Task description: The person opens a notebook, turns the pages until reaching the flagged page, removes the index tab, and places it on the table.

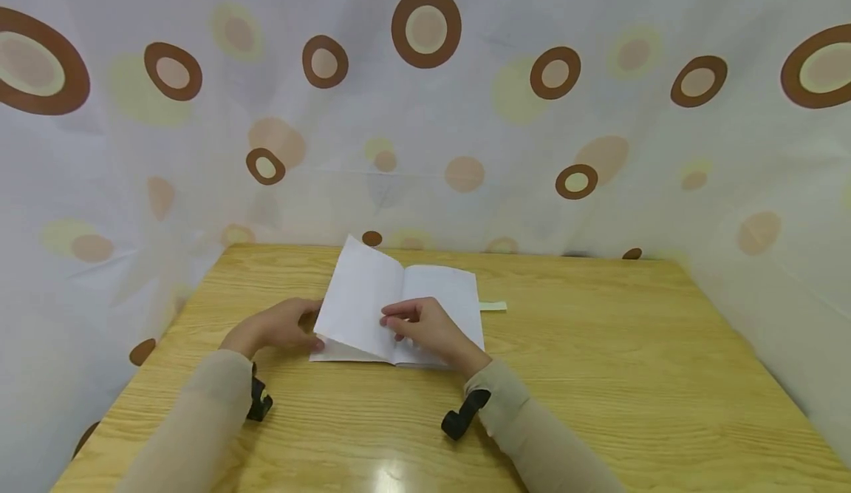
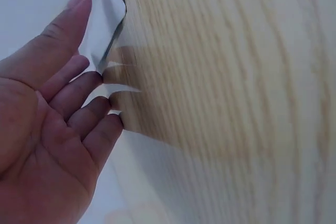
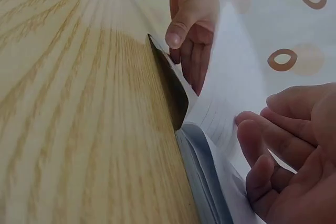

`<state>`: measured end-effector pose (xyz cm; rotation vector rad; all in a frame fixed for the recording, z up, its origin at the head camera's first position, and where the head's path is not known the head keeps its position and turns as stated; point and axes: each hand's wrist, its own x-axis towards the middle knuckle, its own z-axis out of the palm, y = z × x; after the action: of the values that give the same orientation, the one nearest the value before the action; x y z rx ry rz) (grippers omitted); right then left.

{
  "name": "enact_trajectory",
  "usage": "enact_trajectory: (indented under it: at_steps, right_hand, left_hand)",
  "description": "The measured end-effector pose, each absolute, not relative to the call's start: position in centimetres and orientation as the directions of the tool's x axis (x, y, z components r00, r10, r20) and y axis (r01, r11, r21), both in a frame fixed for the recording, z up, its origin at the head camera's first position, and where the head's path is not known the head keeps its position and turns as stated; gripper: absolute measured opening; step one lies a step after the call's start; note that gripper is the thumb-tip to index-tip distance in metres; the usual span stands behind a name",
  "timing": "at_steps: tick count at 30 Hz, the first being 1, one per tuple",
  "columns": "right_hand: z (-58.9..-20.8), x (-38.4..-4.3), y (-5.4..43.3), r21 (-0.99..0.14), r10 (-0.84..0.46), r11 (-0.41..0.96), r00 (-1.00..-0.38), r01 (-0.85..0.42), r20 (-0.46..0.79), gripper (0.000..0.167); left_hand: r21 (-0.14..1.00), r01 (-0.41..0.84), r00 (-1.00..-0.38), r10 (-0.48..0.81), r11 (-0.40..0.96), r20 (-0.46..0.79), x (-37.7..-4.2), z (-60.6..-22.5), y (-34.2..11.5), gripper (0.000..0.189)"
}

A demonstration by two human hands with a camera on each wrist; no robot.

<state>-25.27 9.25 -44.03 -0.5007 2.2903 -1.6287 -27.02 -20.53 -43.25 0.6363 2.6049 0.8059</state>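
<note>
An open book with blank white pages [image 1: 435, 293] lies on the table, its left-hand leaves [image 1: 362, 304] tilted up off the cover beneath. My left hand [image 1: 289, 324] is at the book's left edge, fingers partly hidden behind the raised leaves. In the left wrist view that hand [image 2: 58, 114] has its thumb apart from the fingers, whose tips meet the wooden surface. Over the middle of the book hangs my right hand [image 1: 425, 328], its fingers loosely bent. The right wrist view puts its fingertips [image 3: 244, 119] right at the raised white leaves [image 3: 226, 93].
A pale green strip [image 1: 493, 306] sticks out from the book's right side. The wooden table [image 1: 598, 375] runs back to a white patterned cloth [image 1: 479, 109]. Each wrist wears a black strap [image 1: 465, 413].
</note>
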Motion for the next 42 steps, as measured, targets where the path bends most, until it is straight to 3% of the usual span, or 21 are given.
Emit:
enact_trajectory:
  at_steps: [6,16,19,33,42]
  right_hand:
    - [-44.6,-25.0,9.1,-0.933,-0.455,0.347,-0.887,-0.097,-0.077,0.026]
    - [-45.2,-25.1,9.3,-0.915,-0.5,0.385,-0.861,-0.123,-0.094,0.03]
    - [-45.1,-25.0,9.3,-0.907,-0.509,0.399,-0.855,-0.134,-0.098,0.03]
    - [-44.5,-25.1,9.2,-0.901,-0.528,0.412,-0.841,-0.135,-0.115,0.033]
    - [-44.4,-25.1,9.1,-0.897,-0.532,0.419,-0.839,-0.141,-0.116,0.033]
  left_hand:
    - [0.704,0.302,-0.831,0.539,0.643,-0.135,-27.0,-44.3,-21.2,0.062]
    - [0.804,0.141,-0.845,0.494,0.578,-0.207,-26.6,-44.1,-21.2,0.059]
    - [0.787,0.112,-0.854,0.464,0.606,-0.236,-26.6,-43.7,-21.0,0.062]
    - [0.53,0.213,-0.858,0.416,0.821,-0.3,-27.0,-42.5,-19.7,0.084]
    - [0.479,0.173,-0.862,0.368,0.86,-0.349,-27.0,-42.3,-19.0,0.087]
